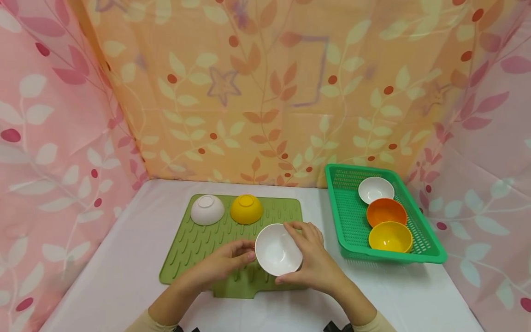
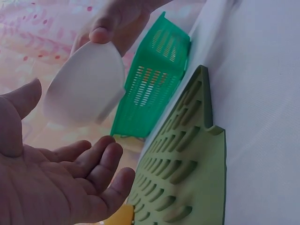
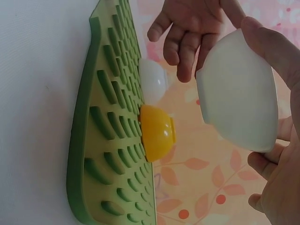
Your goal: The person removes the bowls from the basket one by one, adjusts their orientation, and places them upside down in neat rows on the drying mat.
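A white bowl (image 1: 277, 251) is held by my right hand (image 1: 313, 258), its thumb and fingers spread across the rim on the right side. The bowl hangs above the green drying mat (image 1: 182, 258), its hollow facing up toward the head camera. My left hand (image 1: 220, 265) is beside the bowl's left edge, palm up with loosely bent fingers; the left wrist view shows a gap between it and the white bowl (image 2: 86, 86). Behind, at the mat's far left, a white bowl (image 1: 206, 212) and a yellow bowl (image 1: 246, 211) rest upside down.
To the right stands a green plastic basket (image 1: 340, 212). Inside it lie a white bowl (image 1: 375, 190), an orange bowl (image 1: 386, 212) and a yellow bowl (image 1: 390, 237), overlapping in a row. Patterned cloth (image 1: 257, 92) walls in the table's back and sides.
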Tool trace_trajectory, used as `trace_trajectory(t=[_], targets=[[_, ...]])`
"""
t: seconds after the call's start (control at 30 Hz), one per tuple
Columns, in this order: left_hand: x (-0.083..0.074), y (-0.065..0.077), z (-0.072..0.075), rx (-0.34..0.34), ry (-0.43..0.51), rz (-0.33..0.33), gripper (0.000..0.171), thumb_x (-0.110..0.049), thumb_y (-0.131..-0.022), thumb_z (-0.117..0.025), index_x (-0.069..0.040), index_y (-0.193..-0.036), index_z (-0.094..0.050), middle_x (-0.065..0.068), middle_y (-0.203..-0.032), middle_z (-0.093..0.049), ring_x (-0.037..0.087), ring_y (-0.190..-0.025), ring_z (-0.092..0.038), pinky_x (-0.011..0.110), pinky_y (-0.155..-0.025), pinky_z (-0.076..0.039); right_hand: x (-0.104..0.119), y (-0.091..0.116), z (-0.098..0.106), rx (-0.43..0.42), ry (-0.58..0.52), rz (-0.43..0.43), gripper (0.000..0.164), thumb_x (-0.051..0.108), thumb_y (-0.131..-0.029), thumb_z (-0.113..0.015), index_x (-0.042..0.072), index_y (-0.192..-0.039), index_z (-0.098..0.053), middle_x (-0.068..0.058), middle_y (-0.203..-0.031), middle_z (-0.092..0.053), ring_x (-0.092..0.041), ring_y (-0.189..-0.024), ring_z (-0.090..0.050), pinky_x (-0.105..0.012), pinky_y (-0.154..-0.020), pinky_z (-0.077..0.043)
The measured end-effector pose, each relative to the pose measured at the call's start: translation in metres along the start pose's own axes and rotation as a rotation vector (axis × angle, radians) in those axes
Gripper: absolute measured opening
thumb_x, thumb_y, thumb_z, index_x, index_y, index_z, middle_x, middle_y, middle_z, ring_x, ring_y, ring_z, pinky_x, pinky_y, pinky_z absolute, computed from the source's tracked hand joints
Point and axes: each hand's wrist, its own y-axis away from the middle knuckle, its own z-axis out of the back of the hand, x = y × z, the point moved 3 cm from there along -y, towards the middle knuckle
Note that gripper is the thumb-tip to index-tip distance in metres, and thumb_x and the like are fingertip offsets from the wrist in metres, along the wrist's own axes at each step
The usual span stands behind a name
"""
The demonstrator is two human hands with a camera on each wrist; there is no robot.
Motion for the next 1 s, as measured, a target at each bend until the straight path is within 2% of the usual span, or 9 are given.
trace_trajectory(t=[0.2,0.53,0.67,0.77,0.87,1.0], targets=[[0.005,-0.001,0.001,0.015,0.021,0.004,0.056,-0.037,-0.105,-0.058,0.001,-0.145,-0.05,0.01,-0.135,-0.063,0.03,-0.124,-0.058,0.046,-0.099,-0.047,0.002,0.0,-0.003,0.011,-0.023,0.011,0.124,0.053,-0.05,-0.101,0.024,-0.156,-0.044,0.003,-0.151,-0.04,-0.035,-0.144,-0.024,-0.066,-0.111,-0.028],[0.008,-0.004,0.001,0.033,0.051,-0.006,0.054,-0.039,-0.105,-0.058,0.003,-0.139,-0.056,0.008,-0.12,-0.069,0.028,-0.116,-0.061,0.051,-0.1,-0.05,0.004,0.002,-0.005,0.007,-0.018,0.042,0.125,0.051,-0.051,-0.101,0.021,-0.157,-0.043,0.001,-0.152,-0.039,-0.038,-0.146,-0.021,-0.068,-0.113,-0.022],[0.011,-0.006,0.0,0.056,0.093,-0.016,0.051,-0.038,-0.106,-0.057,0.005,-0.135,-0.059,0.006,-0.114,-0.07,0.027,-0.113,-0.061,0.054,-0.101,-0.049,0.004,0.002,-0.006,0.006,-0.013,0.045,0.124,0.061,-0.053,-0.097,0.022,-0.157,-0.042,0.002,-0.152,-0.039,-0.037,-0.146,-0.022,-0.067,-0.113,-0.024],[0.014,-0.006,-0.002,0.065,0.155,-0.011,0.048,-0.036,-0.106,-0.057,0.005,-0.131,-0.06,0.004,-0.111,-0.071,0.021,-0.109,-0.062,0.055,-0.102,-0.048,0.004,0.002,-0.007,0.009,-0.009,0.051,0.124,0.072,-0.056,-0.089,0.023,-0.158,-0.04,0.003,-0.153,-0.038,-0.036,-0.146,-0.023,-0.066,-0.113,-0.026],[0.015,-0.007,-0.003,0.05,0.213,0.005,0.046,-0.033,-0.106,-0.058,0.006,-0.129,-0.06,0.001,-0.109,-0.071,0.019,-0.107,-0.063,0.051,-0.101,-0.048,0.004,0.002,-0.006,0.021,-0.021,0.048,0.124,0.075,-0.057,-0.086,0.023,-0.159,-0.038,0.003,-0.155,-0.037,-0.033,-0.146,-0.023,-0.065,-0.113,-0.026],[0.014,-0.008,-0.002,-0.018,0.238,0.006,0.046,-0.029,-0.103,-0.064,0.006,-0.132,-0.058,0.003,-0.112,-0.068,0.021,-0.104,-0.061,0.044,-0.097,-0.047,0.006,0.0,-0.002,0.025,-0.075,0.017,0.119,0.062,-0.061,-0.092,0.026,-0.159,-0.036,0.0,-0.156,-0.038,-0.033,-0.146,-0.027,-0.067,-0.111,-0.032]])
